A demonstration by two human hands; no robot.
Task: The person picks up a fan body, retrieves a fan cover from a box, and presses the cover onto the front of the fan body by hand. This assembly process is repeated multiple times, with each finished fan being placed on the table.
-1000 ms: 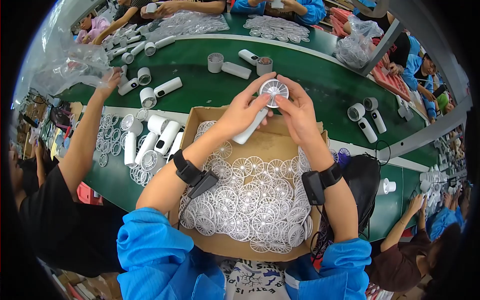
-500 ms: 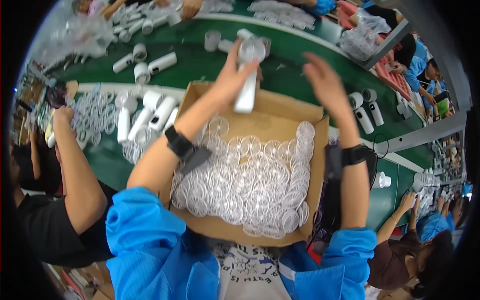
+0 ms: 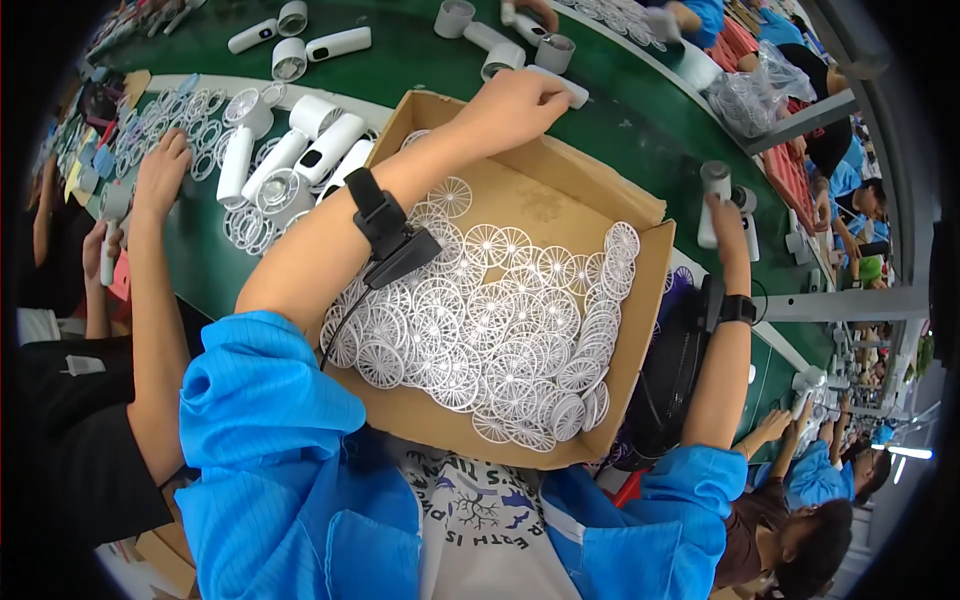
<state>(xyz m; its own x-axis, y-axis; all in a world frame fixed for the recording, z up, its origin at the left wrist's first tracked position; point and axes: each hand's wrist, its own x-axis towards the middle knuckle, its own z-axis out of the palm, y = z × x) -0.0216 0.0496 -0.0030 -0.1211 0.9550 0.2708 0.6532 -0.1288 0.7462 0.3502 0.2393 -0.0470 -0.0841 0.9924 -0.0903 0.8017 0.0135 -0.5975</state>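
Observation:
My left hand (image 3: 515, 112) reaches across the far edge of the cardboard box. Its fingers are curled at the white handle of a handheld fan (image 3: 572, 88), partly hidden behind the hand. To the right, my right hand (image 3: 729, 228) is closed around another white handheld fan (image 3: 714, 180), whose round grey-white head points away from me. A further handheld fan (image 3: 746, 200) stands close beside it. In front of me sits the open cardboard box (image 3: 540, 200), holding many white, spoked round fan grilles (image 3: 480, 330), heaped and overlapping.
A green work surface (image 3: 400, 80) carries several more fans (image 3: 335, 45) at the far left. More fans and loose rings (image 3: 285, 165) lie left of the box. A co-worker's arm (image 3: 160, 260) is there. A grey metal frame (image 3: 850, 305) juts in from the right.
My left hand no longer holds a fan upright over the box; it has moved right, to a fan beyond it. My right hand has gone from open and empty to gripping a fan at the right.

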